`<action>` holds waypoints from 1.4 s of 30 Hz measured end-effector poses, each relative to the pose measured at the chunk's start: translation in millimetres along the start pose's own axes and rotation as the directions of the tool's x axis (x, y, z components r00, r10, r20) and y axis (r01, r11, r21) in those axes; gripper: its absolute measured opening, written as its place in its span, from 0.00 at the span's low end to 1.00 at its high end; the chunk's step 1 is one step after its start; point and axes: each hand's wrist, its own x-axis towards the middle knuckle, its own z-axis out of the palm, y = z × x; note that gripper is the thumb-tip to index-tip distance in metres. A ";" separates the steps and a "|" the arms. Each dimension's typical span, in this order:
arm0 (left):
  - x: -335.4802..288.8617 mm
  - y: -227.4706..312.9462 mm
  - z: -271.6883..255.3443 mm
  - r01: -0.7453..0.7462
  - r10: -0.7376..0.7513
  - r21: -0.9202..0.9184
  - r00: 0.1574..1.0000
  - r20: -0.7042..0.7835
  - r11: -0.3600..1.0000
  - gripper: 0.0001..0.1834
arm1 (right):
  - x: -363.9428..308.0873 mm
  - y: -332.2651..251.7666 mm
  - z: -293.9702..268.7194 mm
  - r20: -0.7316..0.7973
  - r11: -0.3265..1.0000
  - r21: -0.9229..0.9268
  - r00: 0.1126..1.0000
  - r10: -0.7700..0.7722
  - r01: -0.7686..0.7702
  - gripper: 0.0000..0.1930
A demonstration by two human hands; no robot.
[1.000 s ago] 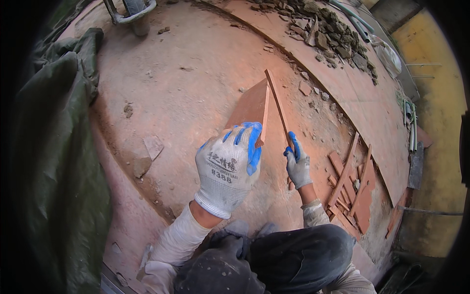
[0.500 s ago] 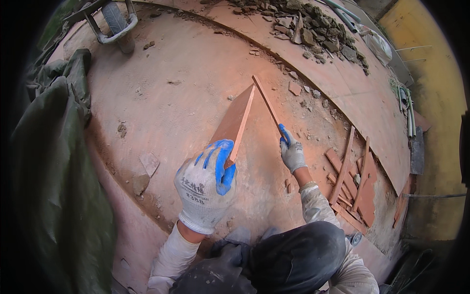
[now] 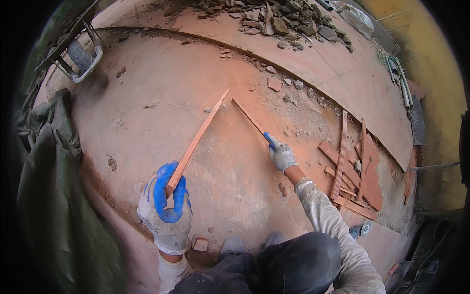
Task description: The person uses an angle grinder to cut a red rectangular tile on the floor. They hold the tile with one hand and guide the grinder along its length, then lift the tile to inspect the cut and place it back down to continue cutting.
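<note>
My left hand (image 3: 166,210), in a white glove with blue fingertips, is closed around the near end of a terracotta-coloured tile piece (image 3: 198,139). I see that piece nearly edge-on, its far end pointing away from me. Farther right, my right hand (image 3: 282,156), gloved the same way, grips a thin strip of the same reddish tile (image 3: 248,114). The far tips of the two pieces come close together, with a small gap between them in the picture. Dusty reddish ground (image 3: 215,196) lies below both hands.
Cut tile strips and slabs (image 3: 360,171) lie piled at right, with a power tool (image 3: 361,229) nearer me. Broken rubble (image 3: 289,22) is heaped far off. A dark green tarp (image 3: 58,196) lies along the left, a wheelbarrow (image 3: 83,59) beyond it. Pipes (image 3: 404,83) lie by the yellow wall.
My left hand has moved left and toward me, and its tile has turned so the broad face no longer shows. My right hand has shifted slightly left, still gripping the strip. The view has shifted.
</note>
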 end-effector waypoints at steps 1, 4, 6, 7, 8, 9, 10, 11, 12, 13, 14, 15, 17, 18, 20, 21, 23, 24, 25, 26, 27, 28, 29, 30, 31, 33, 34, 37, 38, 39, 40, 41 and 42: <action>4.5 -0.8 -3.0 0.064 -0.063 -0.030 0.998 0.018 0.998 0.14 | -0.6 5.1 4.7 -0.008 0.999 0.025 1.000 0.029 -0.028 0.28; 20.2 -10.3 -14.1 0.249 -0.245 -0.068 0.967 0.062 0.966 0.14 | -4.2 18.6 19.2 -0.073 0.995 0.088 0.996 0.050 -0.043 0.30; 32.7 -19.1 -23.2 0.338 -0.336 -0.051 0.941 0.046 0.940 0.13 | -6.4 24.7 28.4 -0.077 0.984 0.134 0.989 0.128 -0.117 0.32; 38.4 -23.9 -23.5 0.385 -0.385 -0.058 0.923 0.019 0.921 0.14 | -7.2 28.3 30.2 -0.053 0.971 0.147 0.979 0.197 -0.188 0.32; 44.3 -28.2 -24.1 0.413 -0.415 -0.055 0.909 -0.024 0.909 0.16 | -7.4 30.7 30.9 -0.054 0.954 0.169 0.964 0.259 -0.247 0.32; 51.0 -32.3 -27.6 0.443 -0.446 -0.053 0.893 -0.064 0.895 0.17 | -7.5 30.6 31.6 -0.035 0.960 0.155 0.970 0.243 -0.235 0.33; 58.6 -36.3 -31.7 0.490 -0.491 -0.078 0.871 0.012 0.868 0.19 | -7.5 28.8 30.2 -0.048 0.966 0.146 0.974 0.222 -0.213 0.34; 64.3 -39.3 -36.0 0.542 -0.534 -0.105 0.840 0.096 0.834 0.21 | -7.8 27.9 25.1 -0.038 0.959 0.130 0.965 0.259 -0.252 0.34; 68.6 -40.0 -45.4 0.568 -0.543 -0.153 0.821 0.178 0.808 0.24 | -10.7 24.1 18.5 -0.042 0.968 -0.009 0.967 0.251 -0.251 0.35; 70.4 -42.6 -45.5 0.623 -0.606 -0.067 0.776 0.175 0.779 0.29 | -15.7 15.8 12.0 -0.022 0.945 -0.150 0.956 0.291 -0.291 0.35; 73.4 -43.2 -54.8 0.650 -0.647 0.091 0.712 0.272 0.754 0.28 | -21.9 5.0 3.8 -0.030 0.913 -0.282 0.953 0.300 -0.296 0.35; 71.3 -41.4 -54.1 0.616 -0.627 0.134 0.729 0.275 0.776 0.28 | -28.5 -7.5 -7.4 -0.017 0.899 -0.300 0.944 0.328 -0.318 0.38; 71.5 -33.4 -57.1 0.714 -0.697 0.106 0.622 0.356 0.692 0.29 | -46.8 -35.6 -37.1 0.106 0.933 -0.092 0.928 0.358 -0.349 0.37; 73.5 -26.0 -54.9 0.825 -0.751 0.043 0.490 0.444 0.564 0.29 | -55.7 -50.5 -55.8 0.145 0.929 0.024 0.921 0.362 -0.369 0.36; 86.2 -6.6 -46.3 0.754 -0.597 -0.132 0.602 0.531 0.643 0.30 | -77.6 -84.7 -96.5 0.562 0.652 0.357 0.711 0.423 -0.669 0.38; 96.0 8.6 -42.2 0.697 -0.584 -0.035 0.625 0.518 0.716 0.28 | -90.6 -102.9 -120.5 0.651 0.594 0.388 0.666 0.364 -0.704 0.36; 116.6 51.4 -49.0 0.599 -0.573 0.143 0.629 0.526 0.788 0.26 | -109.8 -137.0 -174.4 0.821 0.451 0.314 0.477 0.313 -0.836 0.33; 128.1 77.2 -55.1 0.568 -0.573 0.200 0.612 0.545 0.798 0.25 | -109.7 -150.9 -203.7 0.800 0.354 0.436 0.536 0.268 -0.828 0.32; 136.9 105.6 -68.4 0.535 -0.575 0.262 0.582 0.575 0.803 0.24 | -118.6 -165.8 -236.1 0.786 0.241 0.505 0.557 0.269 -0.829 0.30; 138.4 138.0 -92.4 0.496 -0.528 0.228 0.626 0.574 0.838 0.25 | -133.8 -182.7 -268.4 0.777 0.114 0.557 0.565 0.278 -0.822 0.28; 136.8 173.2 -121.9 0.460 -0.482 0.197 0.662 0.574 0.866 0.26 | -140.0 -199.7 -297.2 0.799 -0.028 0.571 0.547 0.249 -0.821 0.27; 134.5 205.6 -156.5 0.411 -0.421 0.150 0.720 0.552 0.899 0.27 | -144.3 -219.3 -320.8 0.839 -0.120 0.538 0.516 0.175 -0.834 0.30; 133.0 235.9 -188.7 0.344 -0.328 0.071 0.784 0.526 0.936 0.28 | -151.1 -240.6 -341.9 0.877 -0.244 0.480 0.468 0.110 -0.842 0.32; 127.7 267.6 -228.0 0.311 -0.299 0.076 0.775 0.557 0.947 0.27 | -160.2 -263.7 -359.2 0.892 -0.314 0.439 0.450 0.039 -0.842 0.34; 125.5 296.7 -259.7 0.319 -0.288 0.048 0.771 0.568 0.947 0.28 | -172.1 -288.5 -374.3 0.906 -0.349 0.402 0.423 0.017 -0.847 0.37; 120.9 353.3 -319.3 0.368 -0.305 0.014 0.750 0.586 0.930 0.30 | -196.6 -336.9 -392.5 0.924 -0.320 0.376 0.328 0.196 -0.870 0.44; 119.4 378.7 -346.8 0.392 -0.311 0.013 0.708 0.634 0.920 0.31 | -202.6 -355.6 -400.3 0.930 -0.319 0.361 0.312 0.195 -0.876 0.46; 111.8 437.7 -409.4 0.237 -0.203 0.054 0.667 0.716 0.970 0.32 | -250.3 -390.8 -442.0 0.939 -0.471 0.329 0.336 0.071 -0.818 0.33; 104.3 458.2 -419.8 0.240 -0.209 0.059 0.667 0.715 0.969 0.32 | -268.4 -397.7 -453.1 0.911 -0.340 0.412 0.372 0.180 -0.845 0.27; 92.1 482.4 -431.9 0.259 -0.223 0.064 0.651 0.725 0.964 0.32 | -285.7 -401.9 -461.8 0.916 -0.281 0.394 0.347 0.203 -0.875 0.29; 79.9 502.3 -439.1 0.286 -0.258 0.078 0.675 0.691 0.955 0.32 | -296.5 -408.4 -464.5 0.923 -0.218 0.364 0.318 0.216 -0.906 0.31; 66.3 520.7 -446.6 0.315 -0.307 0.108 0.697 0.648 0.943 0.32 | -308.4 -414.7 -468.6 0.938 -0.199 0.288 0.235 0.254 -0.937 0.35; 53.0 539.0 -459.2 0.344 -0.367 0.157 0.719 0.589 0.926 0.31 | -324.1 -424.2 -472.9 0.941 -0.160 0.315 0.286 0.182 -0.935 0.36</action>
